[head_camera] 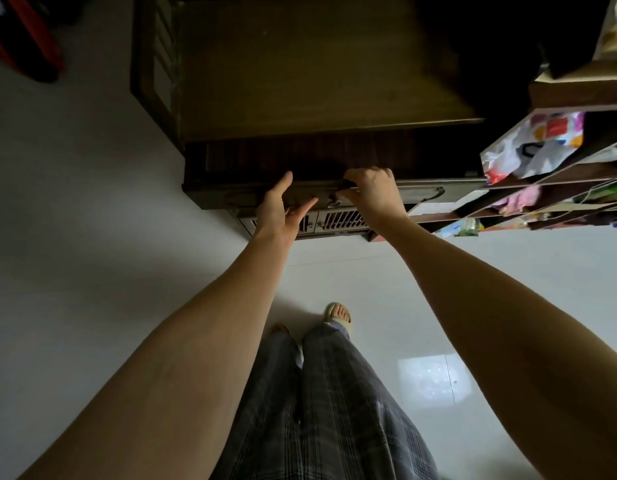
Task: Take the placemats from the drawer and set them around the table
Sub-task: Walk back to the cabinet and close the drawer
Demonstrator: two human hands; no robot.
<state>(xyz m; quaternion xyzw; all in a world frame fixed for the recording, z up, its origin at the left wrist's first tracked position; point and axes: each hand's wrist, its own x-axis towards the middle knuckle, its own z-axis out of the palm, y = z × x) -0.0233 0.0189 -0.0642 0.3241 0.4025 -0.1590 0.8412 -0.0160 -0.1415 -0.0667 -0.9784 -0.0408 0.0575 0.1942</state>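
Drawer front gripped by right hand.

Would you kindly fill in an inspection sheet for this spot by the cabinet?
Surface: wooden cabinet top, dim.
Job's things: drawer pulled partly open, inside dark; placemats not seen.
Clutter: shelf at right crammed with bags and packets.
Hands: right hand grips the drawer's front edge; left hand open beside it, fingers straight.
Cables: nothing seen.
Surroundings: pale tiled floor; red chair top left.
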